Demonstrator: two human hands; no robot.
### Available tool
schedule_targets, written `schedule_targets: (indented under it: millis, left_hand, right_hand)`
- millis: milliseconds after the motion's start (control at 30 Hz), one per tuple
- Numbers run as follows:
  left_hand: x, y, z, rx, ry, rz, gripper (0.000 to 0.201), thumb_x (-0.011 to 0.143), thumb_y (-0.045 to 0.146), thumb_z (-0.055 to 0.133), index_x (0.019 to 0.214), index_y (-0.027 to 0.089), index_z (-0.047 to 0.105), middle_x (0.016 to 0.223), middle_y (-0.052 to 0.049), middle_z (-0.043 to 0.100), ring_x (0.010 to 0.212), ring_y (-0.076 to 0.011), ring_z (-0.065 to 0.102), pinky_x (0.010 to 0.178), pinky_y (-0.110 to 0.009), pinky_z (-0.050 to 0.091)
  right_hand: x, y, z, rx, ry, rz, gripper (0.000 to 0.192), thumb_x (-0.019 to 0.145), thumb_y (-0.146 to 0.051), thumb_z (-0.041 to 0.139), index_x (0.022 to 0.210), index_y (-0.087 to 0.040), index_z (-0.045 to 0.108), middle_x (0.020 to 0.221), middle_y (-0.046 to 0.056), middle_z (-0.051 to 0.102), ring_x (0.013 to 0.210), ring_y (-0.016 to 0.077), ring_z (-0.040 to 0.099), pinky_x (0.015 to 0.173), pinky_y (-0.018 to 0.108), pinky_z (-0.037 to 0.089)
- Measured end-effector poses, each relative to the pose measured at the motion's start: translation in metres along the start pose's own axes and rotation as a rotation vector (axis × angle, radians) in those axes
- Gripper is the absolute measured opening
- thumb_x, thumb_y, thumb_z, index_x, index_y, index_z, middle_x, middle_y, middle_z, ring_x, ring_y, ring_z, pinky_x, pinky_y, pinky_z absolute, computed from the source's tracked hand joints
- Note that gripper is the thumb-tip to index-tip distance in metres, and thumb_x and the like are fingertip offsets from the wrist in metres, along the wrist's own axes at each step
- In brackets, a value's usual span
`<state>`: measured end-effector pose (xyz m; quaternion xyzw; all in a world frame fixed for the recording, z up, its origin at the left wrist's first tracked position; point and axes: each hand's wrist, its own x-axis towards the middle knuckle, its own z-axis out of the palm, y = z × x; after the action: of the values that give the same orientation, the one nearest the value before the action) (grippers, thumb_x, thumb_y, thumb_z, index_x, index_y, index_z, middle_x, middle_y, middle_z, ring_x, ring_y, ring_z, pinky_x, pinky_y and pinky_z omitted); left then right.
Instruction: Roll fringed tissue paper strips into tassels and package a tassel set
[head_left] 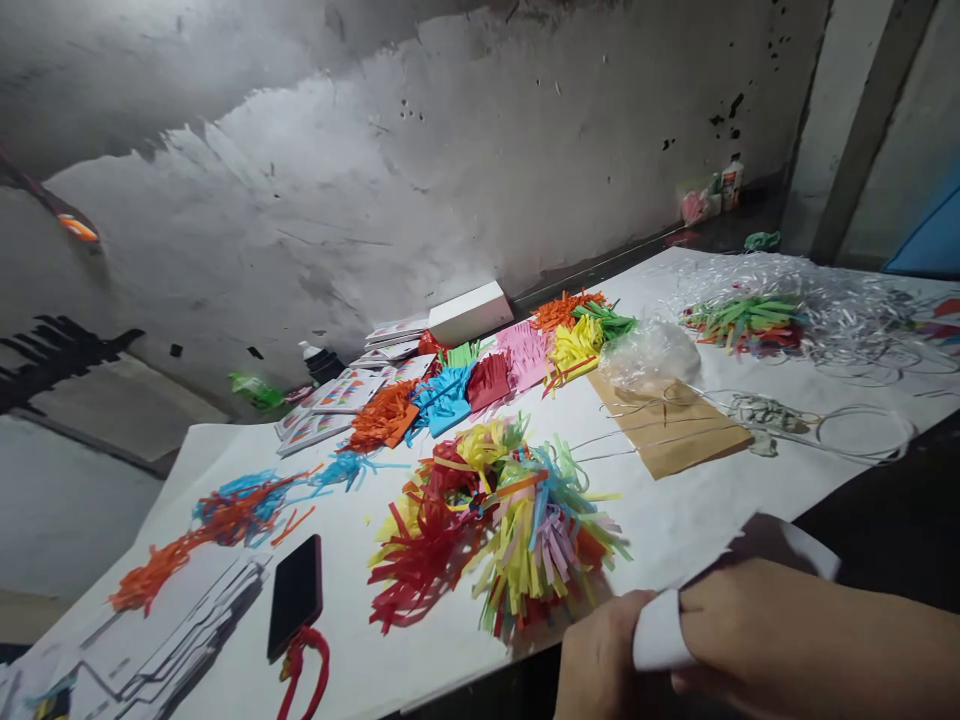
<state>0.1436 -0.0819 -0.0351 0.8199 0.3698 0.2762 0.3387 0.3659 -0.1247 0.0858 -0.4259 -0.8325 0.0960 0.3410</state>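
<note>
White paper strip [664, 632], one: low at right of view, by the near edge of the white-covered table [349, 610]; set between the hands, touching both, its visible long axis roughly upright, across the gap. Left hand [600, 650]: fingers curled, grasping the strip's left side. Right hand [739, 615]: grasping its right side, fingertips hidden; neither nearer. Multicolour fringed paper bundle [547, 540]: just beyond left hand. Curled white sheet [795, 545]: behind right hand; whether joined to strip, cannot tell.

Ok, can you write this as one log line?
left hand: touching white paper; right hand: touching white paper; colourful fringes: on table
</note>
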Motion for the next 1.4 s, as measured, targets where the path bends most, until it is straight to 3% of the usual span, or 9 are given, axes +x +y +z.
schedule_targets:
  millis: [167, 233, 333, 433, 567, 767, 967, 1167, 1400]
  left_hand:
    - [0.004, -0.009, -0.026, -0.023, 0.434, -0.302, 0.031, 0.089, 0.047, 0.068, 0.107, 0.025, 0.078, 0.098, -0.008, 0.082, 0.093, -0.0319, 0.076, 0.078, -0.035, 0.059]
    - [0.001, -0.010, -0.024, -0.040, 0.579, -0.246, 0.041, 0.088, 0.058, 0.064, 0.103, 0.023, 0.078, 0.093, -0.010, 0.081, 0.089, -0.0328, 0.075, 0.075, -0.037, 0.059]
    - [-0.001, -0.009, -0.003, -0.140, 0.624, -0.161, 0.057, 0.083, 0.073, 0.059, 0.091, 0.021, 0.078, 0.081, -0.010, 0.078, 0.078, -0.0314, 0.073, 0.070, -0.036, 0.058]
    - [-0.001, -0.012, 0.028, -0.284, 0.611, -0.163, 0.069, 0.081, 0.080, 0.054, 0.096, 0.017, 0.077, 0.086, -0.013, 0.077, 0.089, -0.0327, 0.073, 0.081, -0.038, 0.058]
    - [-0.003, -0.025, 0.045, -0.428, 0.515, -0.239, 0.079, 0.080, 0.086, 0.047, 0.104, 0.016, 0.075, 0.087, -0.013, 0.077, 0.083, -0.0298, 0.072, 0.077, -0.034, 0.058]
    - [-0.001, -0.030, 0.015, -0.214, 0.680, -0.214, 0.059, 0.090, 0.074, 0.050, 0.093, 0.019, 0.074, 0.076, -0.008, 0.074, 0.077, -0.0272, 0.069, 0.073, -0.033, 0.054]
    - [0.003, -0.016, 0.021, -0.212, 0.594, -0.070, 0.063, 0.096, 0.070, 0.039, 0.105, 0.019, 0.074, 0.089, -0.011, 0.079, 0.080, -0.0273, 0.073, 0.073, -0.032, 0.056]
    - [0.010, -0.007, 0.010, -0.174, 0.707, -0.092, 0.047, 0.099, 0.059, 0.047, 0.090, 0.021, 0.074, 0.077, -0.006, 0.074, 0.070, -0.0217, 0.068, 0.068, -0.028, 0.052]
    - [-0.015, -0.022, 0.044, -0.238, 0.582, -0.260, 0.066, 0.097, 0.071, 0.033, 0.097, 0.020, 0.074, 0.070, -0.005, 0.072, 0.061, -0.0215, 0.065, 0.057, -0.028, 0.047]
  right_hand:
    - [-0.055, 0.030, 0.030, 0.124, 0.614, 0.371, 0.077, 0.079, -0.046, 0.082, 0.148, -0.030, 0.052, 0.145, 0.010, 0.060, 0.127, 0.0348, 0.062, 0.103, 0.042, 0.055]
    - [-0.072, 0.032, 0.061, 0.510, 0.549, 0.606, 0.102, 0.055, -0.057, 0.093, 0.146, -0.032, 0.055, 0.140, 0.010, 0.064, 0.123, 0.0403, 0.064, 0.095, 0.044, 0.059]
    - [-0.075, 0.022, 0.101, 0.807, 0.445, 0.807, 0.052, 0.069, -0.059, 0.082, 0.107, -0.025, 0.078, 0.100, 0.010, 0.079, 0.091, 0.0365, 0.076, 0.068, 0.038, 0.063]
    - [-0.063, 0.010, 0.111, 0.929, 0.579, 0.928, 0.039, 0.081, -0.057, 0.073, 0.082, -0.018, 0.076, 0.075, 0.007, 0.076, 0.071, 0.0290, 0.073, 0.060, 0.032, 0.059]
    - [-0.057, 0.011, 0.105, 0.831, 0.664, 0.898, 0.041, 0.079, -0.061, 0.072, 0.076, -0.020, 0.076, 0.069, 0.006, 0.072, 0.064, 0.0252, 0.069, 0.058, 0.029, 0.057]
    - [-0.068, 0.031, 0.125, 0.611, 0.447, 0.825, 0.037, 0.078, -0.058, 0.070, 0.067, -0.023, 0.077, 0.067, 0.005, 0.075, 0.066, 0.0261, 0.071, 0.058, 0.027, 0.058]
    - [-0.062, 0.042, 0.121, 0.550, 0.710, 0.917, 0.035, 0.073, -0.056, 0.075, 0.081, -0.023, 0.080, 0.076, 0.008, 0.080, 0.068, 0.0274, 0.076, 0.055, 0.024, 0.060]
    - [-0.061, 0.048, 0.127, 0.566, 0.634, 0.864, 0.033, 0.078, -0.055, 0.072, 0.082, -0.023, 0.080, 0.077, 0.007, 0.080, 0.067, 0.0260, 0.076, 0.061, 0.024, 0.062]
    - [-0.063, 0.062, 0.117, 0.564, 0.714, 0.966, 0.037, 0.077, -0.059, 0.071, 0.082, -0.024, 0.080, 0.076, 0.006, 0.080, 0.067, 0.0265, 0.077, 0.059, 0.024, 0.062]
